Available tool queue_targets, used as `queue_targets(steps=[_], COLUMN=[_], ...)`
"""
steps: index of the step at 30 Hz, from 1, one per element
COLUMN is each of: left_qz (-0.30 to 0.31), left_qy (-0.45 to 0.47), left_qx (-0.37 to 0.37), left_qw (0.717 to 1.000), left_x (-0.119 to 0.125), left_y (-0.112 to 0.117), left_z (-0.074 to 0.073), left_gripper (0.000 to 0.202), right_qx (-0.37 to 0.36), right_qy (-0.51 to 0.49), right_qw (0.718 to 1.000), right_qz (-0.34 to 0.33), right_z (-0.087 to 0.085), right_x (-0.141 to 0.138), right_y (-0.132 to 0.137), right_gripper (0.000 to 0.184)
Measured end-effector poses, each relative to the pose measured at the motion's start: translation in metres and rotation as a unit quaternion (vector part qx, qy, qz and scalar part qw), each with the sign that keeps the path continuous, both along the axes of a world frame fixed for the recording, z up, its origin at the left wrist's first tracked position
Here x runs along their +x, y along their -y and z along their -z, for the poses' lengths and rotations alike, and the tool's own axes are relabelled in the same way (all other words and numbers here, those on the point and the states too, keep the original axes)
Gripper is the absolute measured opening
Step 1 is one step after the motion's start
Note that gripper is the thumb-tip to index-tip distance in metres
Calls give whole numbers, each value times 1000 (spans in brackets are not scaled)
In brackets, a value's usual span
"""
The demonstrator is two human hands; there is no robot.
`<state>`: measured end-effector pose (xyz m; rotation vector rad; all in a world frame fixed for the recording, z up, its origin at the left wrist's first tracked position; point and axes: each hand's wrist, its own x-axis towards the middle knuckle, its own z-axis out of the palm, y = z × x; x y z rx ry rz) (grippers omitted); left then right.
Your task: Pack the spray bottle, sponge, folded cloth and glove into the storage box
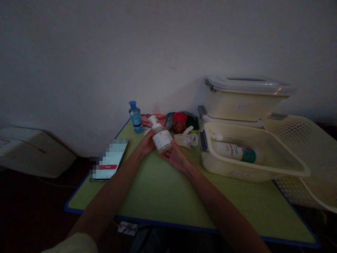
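Note:
A clear pump bottle [162,139] with a white pump top and a pale printed label is tilted to the left above the table. My left hand [147,142] grips its left side, fingers closed around it. On its lower right, my right hand [176,157] is also closed on the bottle near the base. Behind it stands a round red patterned container [179,122]. Just right of the bottle lies a crumpled white item [186,138] that I cannot make out. A blue bottle [136,117] stands upright to the left.
A cream bin [252,172] on the right holds a white pump bottle [234,151] lying on its side. Behind it is a lidded storage box [242,102]; a perforated basket [313,140] is farther right. A tablet-like screen [113,160] lies at the left of the green table [158,189].

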<state>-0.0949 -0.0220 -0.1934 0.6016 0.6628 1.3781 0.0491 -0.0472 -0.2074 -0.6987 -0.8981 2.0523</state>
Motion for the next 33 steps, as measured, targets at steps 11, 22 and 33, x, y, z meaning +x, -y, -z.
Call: queue_targets(steps=[11, 22, 33], left_qz=[18, 3, 6], left_qy=[-10, -21, -12], left_qx=[-26, -29, -63], left_qw=[999, 999, 998], left_x=[-3, -3, -1], left_y=[2, 1, -1], left_z=[1, 1, 1], left_gripper=[40, 44, 44], right_qx=[209, 225, 219], right_qy=[172, 188, 188], right_qw=[951, 945, 945], right_qz=[147, 143, 151], right_z=[2, 2, 6], right_x=[-12, -14, -15], right_y=[16, 17, 17], right_gripper=[57, 58, 55])
